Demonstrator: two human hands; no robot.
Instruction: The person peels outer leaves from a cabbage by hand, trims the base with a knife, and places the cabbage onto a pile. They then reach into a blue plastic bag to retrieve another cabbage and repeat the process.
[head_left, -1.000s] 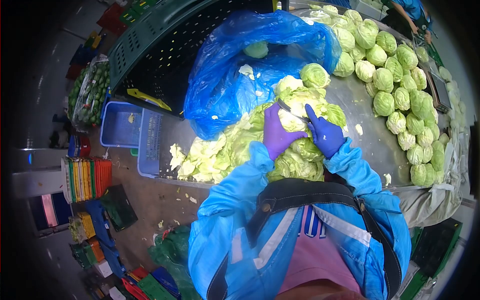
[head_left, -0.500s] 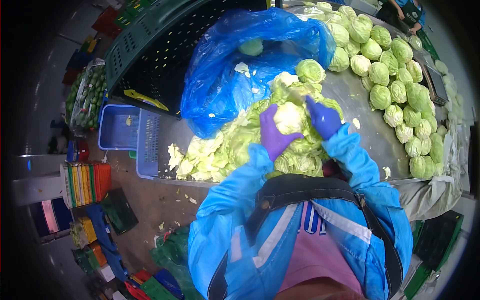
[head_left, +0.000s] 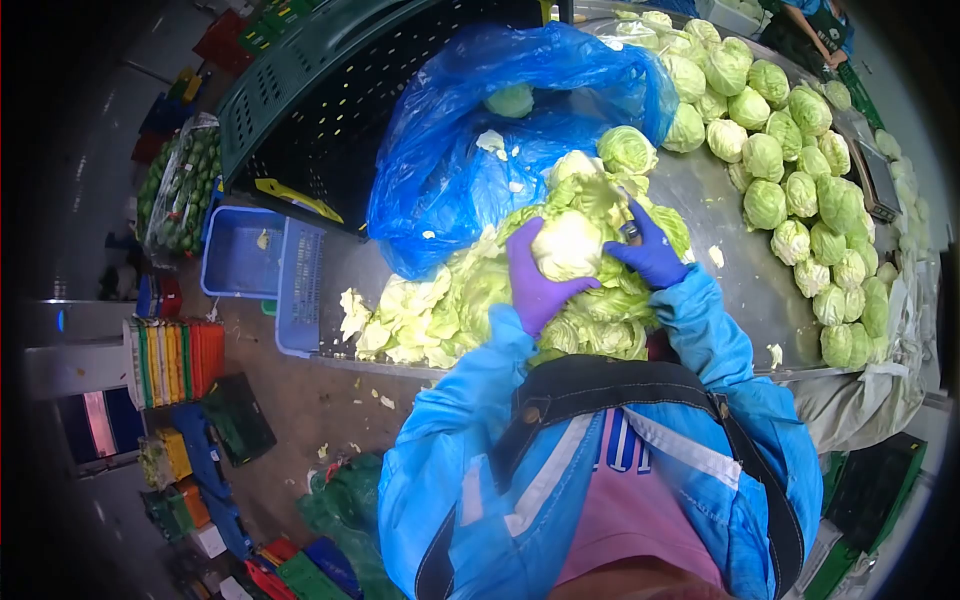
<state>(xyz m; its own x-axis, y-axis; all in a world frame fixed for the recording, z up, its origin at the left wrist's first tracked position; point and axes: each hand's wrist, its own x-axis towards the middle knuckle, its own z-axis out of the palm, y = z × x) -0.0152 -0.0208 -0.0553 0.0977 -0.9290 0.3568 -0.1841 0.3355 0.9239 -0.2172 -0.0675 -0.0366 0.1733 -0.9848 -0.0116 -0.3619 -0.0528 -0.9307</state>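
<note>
My left hand [head_left: 535, 278], in a purple glove, is wrapped round the left side of a pale cabbage head [head_left: 568, 246], thumb below it. At the cabbage's right side is my right hand [head_left: 655, 252], also gloved, with bent fingers closed round a small dark-handled tool [head_left: 631, 231]. The tool's far end is hard to make out. Loose cabbage leaves [head_left: 430, 310] are heaped under and around both hands. Just beyond them sits another whole cabbage [head_left: 627, 150].
An open blue plastic bag [head_left: 430, 190] holds a cabbage and scraps. Behind it leans a dark green crate [head_left: 290, 110] with a yellow-handled knife [head_left: 298, 198]. Blue baskets [head_left: 298, 290] stand left. Many cabbages [head_left: 765, 155] cover the metal table's [head_left: 715, 205] right side; a co-worker [head_left: 815, 30] stands beyond.
My right hand has turned and drawn back to the cabbage's side, showing the dark tool in its fingers. My left hand and the cabbage have shifted slightly left and nearer.
</note>
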